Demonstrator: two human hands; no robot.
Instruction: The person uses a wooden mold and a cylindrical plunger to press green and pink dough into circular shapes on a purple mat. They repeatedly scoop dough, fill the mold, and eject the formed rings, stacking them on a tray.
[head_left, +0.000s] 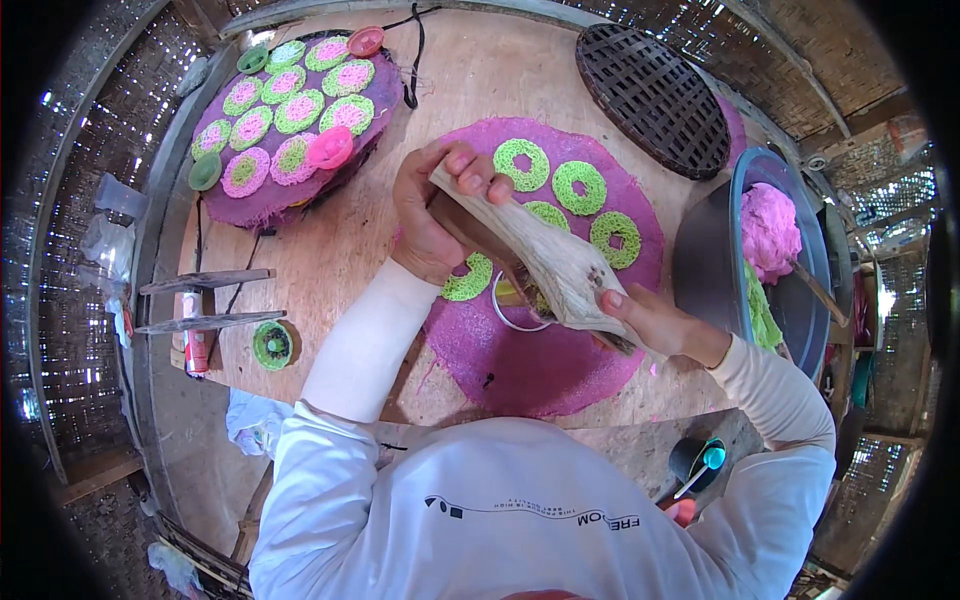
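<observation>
With fingers wrapped round it, my left hand [428,215] grips the upper end of a worn, pale wooden hand press [548,255]. My right hand [660,322] is closed on its lower right end, thumb on top. The press slants over a round purple mat [560,375] and hides part of it. Beneath the press a thin pale ring [520,322] with something yellowish inside shows only in part. Several lacy green dough rings [578,187] lie on the mat, some partly covered by the press.
At the far left, a round purple mat [235,207] bears several pink-and-green lacy discs and small bowls. A dark woven tray [655,100] lies far right. The basin [712,265] at right holds pink dough [768,230] and green dough [760,315]. A green ring-shaped mould [272,345] sits left.
</observation>
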